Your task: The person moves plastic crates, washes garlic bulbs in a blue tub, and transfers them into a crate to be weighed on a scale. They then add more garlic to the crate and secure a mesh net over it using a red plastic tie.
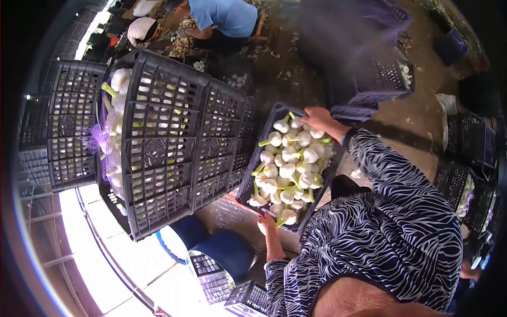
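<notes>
A black slatted crate (326, 182), filled with white garlic bulbs (288, 170) on short green stems, is tilted in front of my body. My right hand (317, 119) grips its far upper rim, fingers bent over the edge. At the near lower corner, my left hand (268, 224) is closed on the rim, partly hidden by it. A thin red strip (244, 205) runs up to the left hand; what it belongs to is unclear. Just left of the crate stand large stacked crates (163, 142) of garlic.
Blue drums (224, 253) stand below the stack, beside smaller crates (211, 277). A person in a blue shirt (224, 17) sits at the top near loose garlic. Purple-netted crates (388, 79) are at upper right, and more crates (451, 182) line the right side.
</notes>
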`<state>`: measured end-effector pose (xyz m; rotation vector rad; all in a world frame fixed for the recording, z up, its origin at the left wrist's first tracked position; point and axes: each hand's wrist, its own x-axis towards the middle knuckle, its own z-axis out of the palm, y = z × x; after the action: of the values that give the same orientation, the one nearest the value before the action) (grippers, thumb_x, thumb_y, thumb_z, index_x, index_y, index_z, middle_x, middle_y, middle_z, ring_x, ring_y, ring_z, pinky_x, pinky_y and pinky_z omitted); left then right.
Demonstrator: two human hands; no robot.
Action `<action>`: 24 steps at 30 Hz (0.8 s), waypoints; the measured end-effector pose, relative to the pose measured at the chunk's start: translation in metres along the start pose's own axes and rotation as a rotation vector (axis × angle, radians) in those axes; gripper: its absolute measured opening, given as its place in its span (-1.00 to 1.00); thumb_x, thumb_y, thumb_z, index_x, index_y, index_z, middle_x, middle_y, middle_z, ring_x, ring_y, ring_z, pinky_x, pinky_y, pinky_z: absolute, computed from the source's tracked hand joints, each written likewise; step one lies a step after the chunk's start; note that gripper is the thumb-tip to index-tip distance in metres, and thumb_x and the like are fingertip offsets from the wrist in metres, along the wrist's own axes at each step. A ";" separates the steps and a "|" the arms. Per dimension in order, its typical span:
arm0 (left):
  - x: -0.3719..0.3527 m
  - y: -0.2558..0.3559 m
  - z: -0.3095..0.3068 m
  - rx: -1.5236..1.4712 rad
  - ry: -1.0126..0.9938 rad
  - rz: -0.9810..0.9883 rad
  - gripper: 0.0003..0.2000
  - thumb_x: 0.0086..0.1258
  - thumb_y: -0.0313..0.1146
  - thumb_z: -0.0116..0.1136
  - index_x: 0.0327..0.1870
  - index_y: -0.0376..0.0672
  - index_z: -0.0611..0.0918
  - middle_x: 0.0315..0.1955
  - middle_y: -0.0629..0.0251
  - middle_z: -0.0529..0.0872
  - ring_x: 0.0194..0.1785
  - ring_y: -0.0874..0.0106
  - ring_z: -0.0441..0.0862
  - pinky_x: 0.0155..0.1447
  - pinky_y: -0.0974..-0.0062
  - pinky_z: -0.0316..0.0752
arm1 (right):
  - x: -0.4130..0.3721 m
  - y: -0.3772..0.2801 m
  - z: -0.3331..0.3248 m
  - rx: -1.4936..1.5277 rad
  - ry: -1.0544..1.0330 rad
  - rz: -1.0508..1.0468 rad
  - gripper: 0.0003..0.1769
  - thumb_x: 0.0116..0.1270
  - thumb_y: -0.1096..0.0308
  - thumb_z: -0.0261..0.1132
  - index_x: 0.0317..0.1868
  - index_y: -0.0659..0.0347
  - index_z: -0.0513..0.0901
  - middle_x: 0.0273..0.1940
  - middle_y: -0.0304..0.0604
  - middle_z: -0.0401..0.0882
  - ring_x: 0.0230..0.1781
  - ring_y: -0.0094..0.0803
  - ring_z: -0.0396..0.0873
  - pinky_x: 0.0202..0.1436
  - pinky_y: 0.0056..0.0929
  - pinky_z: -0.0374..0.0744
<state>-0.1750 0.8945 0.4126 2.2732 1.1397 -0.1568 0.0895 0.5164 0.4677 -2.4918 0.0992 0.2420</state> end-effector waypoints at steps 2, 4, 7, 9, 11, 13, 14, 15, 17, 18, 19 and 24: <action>-0.003 -0.015 0.012 -0.606 -0.043 0.035 -0.56 0.20 0.04 0.09 -0.44 -0.28 0.55 -0.62 0.32 0.53 -0.53 0.36 0.46 -0.43 0.35 0.40 | -0.014 0.026 0.007 0.085 0.148 -0.081 -0.63 0.14 0.06 0.16 -0.26 0.21 0.57 -0.26 -0.03 0.59 -0.18 -0.03 0.54 -0.12 -0.18 0.48; -0.040 0.019 -0.018 -0.696 -0.026 -0.345 -0.61 0.24 0.05 0.10 -0.45 -0.16 0.50 -0.63 0.45 0.47 -0.57 0.46 0.38 -0.48 0.43 0.37 | -0.044 0.037 -0.032 0.058 -0.057 -0.008 -0.58 0.25 0.02 0.07 -0.11 0.17 0.57 -0.09 -0.05 0.53 0.00 -0.11 0.45 0.03 -0.30 0.44; -0.008 -0.061 0.014 -0.671 -0.237 -0.404 -0.70 0.31 -0.06 0.03 -0.41 -0.13 0.49 -0.55 0.37 0.50 -0.59 0.47 0.40 -0.52 0.44 0.38 | -0.066 0.153 0.039 0.425 0.185 0.098 -0.39 0.29 -0.19 -0.05 0.04 0.18 0.43 -0.07 -0.04 0.52 0.00 -0.19 0.48 0.13 -0.28 0.40; -0.006 -0.095 0.020 -0.491 -0.493 -0.449 -0.74 0.33 -0.11 0.00 -0.39 -0.13 0.50 -0.52 0.31 0.53 -0.57 0.42 0.44 -0.51 0.41 0.39 | -0.119 0.130 0.026 0.877 -0.038 0.575 -0.48 0.30 -0.13 -0.02 -0.05 0.13 0.50 -0.17 -0.07 0.56 -0.12 -0.24 0.54 -0.07 -0.15 0.47; -0.012 -0.103 0.022 -0.386 -0.605 -0.294 -0.76 0.33 -0.14 -0.01 -0.37 -0.13 0.50 -0.50 0.28 0.54 -0.55 0.37 0.46 -0.49 0.39 0.39 | -0.152 0.114 0.033 1.246 -0.139 0.804 -0.55 0.29 -0.08 0.02 -0.09 0.10 0.53 -0.25 -0.10 0.58 -0.24 -0.29 0.58 -0.24 -0.10 0.53; -0.010 -0.110 0.023 -0.305 -0.644 -0.102 -0.79 0.32 -0.17 -0.02 -0.35 -0.12 0.50 -0.48 0.25 0.54 -0.53 0.33 0.48 -0.47 0.36 0.40 | -0.160 0.110 0.064 1.556 -0.096 0.776 -0.58 0.27 -0.05 0.06 -0.10 0.09 0.52 -0.31 -0.13 0.58 -0.37 -0.32 0.60 -0.38 -0.15 0.58; -0.009 -0.112 0.023 -0.265 -0.661 -0.013 -0.80 0.32 -0.19 -0.03 -0.34 -0.12 0.50 -0.47 0.23 0.55 -0.52 0.31 0.49 -0.46 0.34 0.40 | -0.161 0.111 0.073 1.534 -0.080 0.729 -0.60 0.26 -0.04 0.06 -0.15 0.11 0.52 -0.35 -0.14 0.56 -0.41 -0.32 0.58 -0.40 -0.20 0.57; -0.007 -0.114 0.024 -0.219 -0.675 0.075 -0.82 0.32 -0.20 -0.03 -0.33 -0.12 0.50 -0.46 0.22 0.55 -0.50 0.28 0.50 -0.45 0.33 0.41 | -0.165 0.105 0.077 1.515 -0.063 0.684 -0.61 0.26 -0.02 0.06 -0.20 0.14 0.52 -0.40 -0.15 0.55 -0.46 -0.32 0.56 -0.42 -0.25 0.57; -0.002 -0.118 0.025 -0.109 -0.693 0.268 -0.84 0.31 -0.23 -0.04 -0.31 -0.11 0.50 -0.44 0.18 0.56 -0.48 0.24 0.52 -0.43 0.30 0.41 | -0.171 0.098 0.079 1.449 -0.023 0.677 -0.75 0.27 0.17 0.03 -0.29 0.16 0.50 -0.47 -0.20 0.52 -0.55 -0.34 0.53 -0.50 -0.31 0.54; -0.001 -0.120 0.025 -0.033 -0.691 0.386 -0.85 0.31 -0.25 -0.05 -0.30 -0.11 0.50 -0.43 0.17 0.56 -0.47 0.21 0.53 -0.42 0.29 0.42 | -0.170 0.097 0.082 1.455 -0.016 0.659 -0.76 0.27 0.18 0.03 -0.29 0.15 0.50 -0.48 -0.20 0.52 -0.55 -0.34 0.53 -0.51 -0.31 0.53; 0.001 -0.121 0.027 0.065 -0.673 0.538 -0.86 0.31 -0.26 -0.05 -0.29 -0.11 0.51 -0.42 0.15 0.56 -0.46 0.19 0.54 -0.41 0.27 0.42 | -0.169 0.096 0.086 1.457 -0.014 0.644 -0.77 0.28 0.19 0.03 -0.30 0.15 0.50 -0.48 -0.21 0.52 -0.55 -0.34 0.52 -0.52 -0.32 0.52; 0.005 -0.138 0.032 0.218 -0.629 0.823 -0.87 0.30 -0.32 -0.08 -0.24 -0.08 0.51 -0.37 0.09 0.58 -0.39 0.09 0.58 -0.35 0.22 0.43 | -0.169 0.081 0.098 1.464 0.232 0.718 -0.81 0.28 0.24 0.02 -0.36 0.12 0.50 -0.52 -0.24 0.50 -0.57 -0.36 0.50 -0.58 -0.36 0.47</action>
<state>-0.2728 0.9445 0.3224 2.4164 -0.1570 -0.6231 -0.1011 0.5126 0.3763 -0.9360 0.9017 0.0865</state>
